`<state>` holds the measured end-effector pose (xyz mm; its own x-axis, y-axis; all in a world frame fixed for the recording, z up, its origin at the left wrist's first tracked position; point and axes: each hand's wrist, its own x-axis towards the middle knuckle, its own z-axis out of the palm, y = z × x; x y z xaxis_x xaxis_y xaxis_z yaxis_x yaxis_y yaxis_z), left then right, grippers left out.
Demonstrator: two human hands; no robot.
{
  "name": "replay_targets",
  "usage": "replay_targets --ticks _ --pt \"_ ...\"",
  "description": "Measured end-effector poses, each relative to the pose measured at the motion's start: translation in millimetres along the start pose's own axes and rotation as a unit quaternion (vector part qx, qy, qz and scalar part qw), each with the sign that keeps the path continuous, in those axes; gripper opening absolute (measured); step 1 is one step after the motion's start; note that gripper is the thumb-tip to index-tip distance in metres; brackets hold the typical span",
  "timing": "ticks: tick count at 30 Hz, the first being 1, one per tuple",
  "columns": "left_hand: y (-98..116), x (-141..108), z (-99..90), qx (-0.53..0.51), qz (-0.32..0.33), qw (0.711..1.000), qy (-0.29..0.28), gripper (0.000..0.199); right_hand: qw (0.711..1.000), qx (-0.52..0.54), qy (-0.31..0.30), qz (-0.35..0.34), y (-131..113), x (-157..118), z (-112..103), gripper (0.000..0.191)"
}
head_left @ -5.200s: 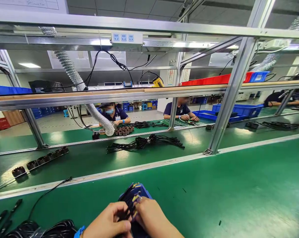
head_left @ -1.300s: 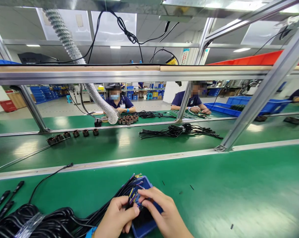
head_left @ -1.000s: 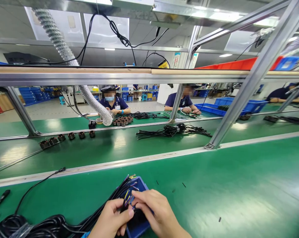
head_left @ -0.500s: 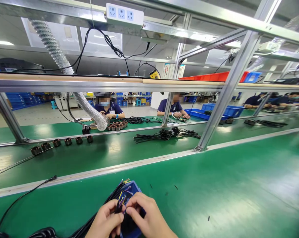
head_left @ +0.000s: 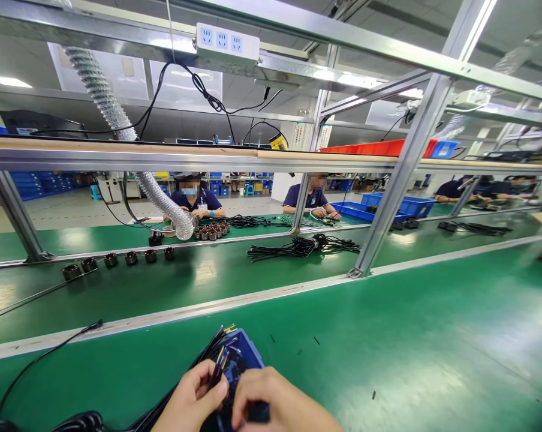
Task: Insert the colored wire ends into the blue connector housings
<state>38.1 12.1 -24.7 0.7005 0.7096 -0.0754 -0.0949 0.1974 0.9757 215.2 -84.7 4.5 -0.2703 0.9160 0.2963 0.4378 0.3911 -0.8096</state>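
My left hand is closed round black cables near their ends, where thin coloured wires in yellow, blue and white stick up past the fingers. Beneath both hands is a small blue bin with dark pieces inside, too small to name. More black cables lean on the bin's left side, their coloured wire ends at its far rim. My right hand is over the bin's near right part, apart from the left, fingers curled down and together. Whatever its fingertips may hold is hidden.
A single black cable lies at left, with coiled cable near the front edge. Beyond the metal rail are copper-wound rings, a cable bundle and a frame post. Two co-workers sit across.
My right hand has come away from the wire ends, moving right and toward me over the bin. My left hand keeps its hold on the cables. The view has shifted slightly.
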Motion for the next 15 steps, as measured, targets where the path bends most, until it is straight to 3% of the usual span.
replay_targets --ticks 2,3,5,7,9,12,15 --pt "2.7 0.5 0.7 -0.018 -0.012 1.0 0.021 0.049 0.995 0.03 -0.097 -0.022 -4.7 -4.5 -8.1 0.012" --pt "5.1 0.3 1.4 -0.03 -0.027 0.999 0.026 0.05 0.995 0.017 -0.095 -0.019 -5.2 -4.5 -9.3 0.013" --pt "10.7 -1.2 3.6 -0.048 -0.048 0.997 0.031 0.053 0.994 -0.103 -0.012 0.018 0.1 0.1 -3.9 0.01" --pt "14.9 -3.0 6.6 -0.048 -0.05 0.997 0.032 0.053 0.956 -0.283 0.059 0.04 14.8 9.2 11.5 0.011" --pt "15.8 -4.1 9.0 -0.035 -0.045 0.998 0.032 0.053 0.914 -0.399 0.063 0.025 36.5 19.2 31.5 0.01" --pt "11.6 -3.0 9.2 -0.006 -0.044 0.998 0.035 0.054 0.903 -0.424 0.066 0.016 67.3 29.9 55.3 0.011" --pt "7.2 -0.5 6.6 0.007 -0.044 0.998 0.038 0.054 0.901 -0.427 0.077 0.019 77.7 31.9 61.2 0.019"
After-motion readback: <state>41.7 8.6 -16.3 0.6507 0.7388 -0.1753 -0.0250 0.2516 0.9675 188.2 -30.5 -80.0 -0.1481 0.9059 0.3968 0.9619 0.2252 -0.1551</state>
